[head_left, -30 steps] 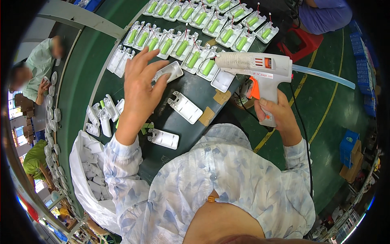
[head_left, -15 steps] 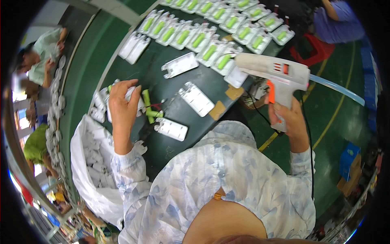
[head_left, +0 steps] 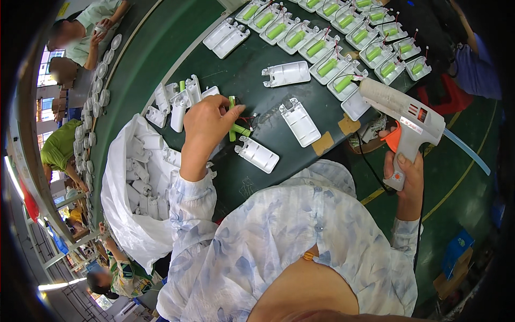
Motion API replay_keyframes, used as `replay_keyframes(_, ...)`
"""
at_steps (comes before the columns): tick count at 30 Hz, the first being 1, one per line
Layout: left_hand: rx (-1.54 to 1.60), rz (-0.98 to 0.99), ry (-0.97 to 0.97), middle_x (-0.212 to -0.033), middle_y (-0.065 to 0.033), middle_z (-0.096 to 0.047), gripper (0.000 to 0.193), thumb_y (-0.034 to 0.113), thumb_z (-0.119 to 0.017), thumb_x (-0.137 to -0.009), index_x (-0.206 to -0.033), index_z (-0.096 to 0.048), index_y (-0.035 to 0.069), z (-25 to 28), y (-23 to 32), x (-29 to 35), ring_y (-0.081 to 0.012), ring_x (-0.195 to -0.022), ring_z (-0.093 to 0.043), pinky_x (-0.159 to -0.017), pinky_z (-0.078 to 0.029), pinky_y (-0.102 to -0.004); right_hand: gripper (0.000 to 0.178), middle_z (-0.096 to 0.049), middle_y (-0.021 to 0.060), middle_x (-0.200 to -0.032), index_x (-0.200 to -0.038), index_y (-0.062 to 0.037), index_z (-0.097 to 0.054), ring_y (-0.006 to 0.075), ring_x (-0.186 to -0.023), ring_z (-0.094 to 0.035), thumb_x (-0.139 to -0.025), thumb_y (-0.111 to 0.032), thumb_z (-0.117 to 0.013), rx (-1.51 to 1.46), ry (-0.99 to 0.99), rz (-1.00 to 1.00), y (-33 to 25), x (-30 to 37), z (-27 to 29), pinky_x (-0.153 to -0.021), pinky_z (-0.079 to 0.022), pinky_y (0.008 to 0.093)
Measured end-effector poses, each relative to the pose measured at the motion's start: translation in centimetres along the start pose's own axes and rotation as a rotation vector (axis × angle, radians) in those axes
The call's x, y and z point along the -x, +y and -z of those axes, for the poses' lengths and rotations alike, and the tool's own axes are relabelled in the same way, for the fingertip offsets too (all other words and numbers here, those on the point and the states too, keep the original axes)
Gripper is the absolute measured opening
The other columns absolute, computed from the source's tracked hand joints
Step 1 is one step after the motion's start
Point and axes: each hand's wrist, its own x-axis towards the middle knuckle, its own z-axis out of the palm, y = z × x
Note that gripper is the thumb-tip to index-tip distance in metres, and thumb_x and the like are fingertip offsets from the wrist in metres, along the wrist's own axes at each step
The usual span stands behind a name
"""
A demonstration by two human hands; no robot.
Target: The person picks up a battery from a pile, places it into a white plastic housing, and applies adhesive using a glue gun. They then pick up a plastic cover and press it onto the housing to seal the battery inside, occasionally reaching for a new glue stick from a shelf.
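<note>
My left hand (head_left: 206, 124) reaches over the dark green table, its thumb and bent fingers closed around a green cylindrical battery (head_left: 232, 134). Beside it lies another green battery (head_left: 241, 130) with thin wires. In my right hand (head_left: 410, 174) is a white hot glue gun (head_left: 410, 118) with an orange trigger, its nozzle pointing left. Forefinger and trigger are close together; whether the trigger is pressed, I cannot tell. Three white plastic housings, one (head_left: 257, 154) nearest me, one (head_left: 300, 122) in the middle and one (head_left: 287, 74) farther off, lie singly on the table.
Rows of white housings with green batteries (head_left: 316, 48) fill the far side. A white bag (head_left: 115, 177) of small white parts stands at the left, with loose parts (head_left: 179, 110) beyond it. A black cord (head_left: 420, 231) hangs by my right arm. Other people work nearby.
My left hand has lowered onto the green batteries, its fingers closing. The view has shifted, so the table sits farther right and lower. The glue gun stays in my right hand, tilted more nose-up.
</note>
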Motion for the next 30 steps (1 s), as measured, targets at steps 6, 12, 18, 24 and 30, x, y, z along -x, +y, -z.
replay_keyframes(6, 0.712, 0.093, -0.059, -0.070, -0.0099, -0.065, 0.017, 0.014, -0.073, -0.085, -0.081, -0.068, -0.001, 0.0, -0.3, 0.2, -0.0189, -0.059, -0.056, -0.057, -0.045, -0.0309, 0.061, -0.061, 0.0231, -0.125, -0.133, 0.0099, -0.045, 0.0109, -0.056, -0.054, -0.086, -0.024, -0.064, 0.007, -0.030, -0.029, -0.2, -0.4, 0.4, -0.049, -0.046, 0.0230)
replay_keyframes(12, -0.050, 0.017, -0.084, -0.066, -0.0116, -0.067, 0.035, 0.041, -0.071, -0.084, -0.077, -0.072, 0.007, -0.1, 1.2, 0.7, -0.0313, -0.064, -0.065, -0.058, -0.049, -0.0404, 0.063, -0.059, 0.0245, -0.129, -0.136, 0.0081, -0.042, 0.0119, -0.057, -0.054, -0.085, -0.021, -0.065, -0.058, -0.013, -0.008, 0.3, -0.2, 0.5, -0.049, -0.047, 0.0240)
replay_keyframes(18, 0.107, 0.051, -0.135, -0.072, -0.0132, -0.069, 0.018, 0.022, -0.071, -0.083, -0.087, -0.072, 0.004, -0.9, 0.5, 1.5, -0.0264, -0.066, -0.067, -0.063, -0.051, -0.0363, 0.062, -0.058, 0.0247, -0.130, -0.135, 0.0082, -0.043, 0.0118, -0.057, -0.055, -0.085, -0.021, -0.065, -0.077, -0.035, -0.031, 0.4, -0.6, 0.6, -0.049, -0.047, 0.0240)
replay_keyframes(24, 0.582, -0.134, 0.187, -0.082, -0.0053, -0.066, 0.008, 0.000, -0.064, -0.089, -0.096, -0.068, -0.002, 0.3, -2.1, 1.1, -0.0114, -0.071, -0.060, -0.066, -0.047, -0.0241, 0.062, -0.059, 0.0245, -0.129, -0.135, 0.0084, -0.043, 0.0115, -0.057, -0.055, -0.086, -0.022, -0.065, -0.052, -0.009, 0.004, 0.2, -0.4, 0.3, -0.050, -0.047, 0.0240)
replay_keyframes(30, 0.519, -0.171, 0.053, -0.086, -0.0066, -0.070, 0.010, 0.003, -0.063, -0.092, -0.100, -0.066, -0.003, -0.9, -0.9, -0.3, -0.0125, -0.075, -0.064, -0.069, -0.050, -0.0257, 0.063, -0.059, 0.0248, -0.128, -0.135, 0.0086, -0.043, 0.0115, -0.056, -0.055, -0.085, -0.022, -0.066, -0.069, -0.009, -0.004, 0.4, 0.0, 0.4, -0.050, -0.047, 0.0239)
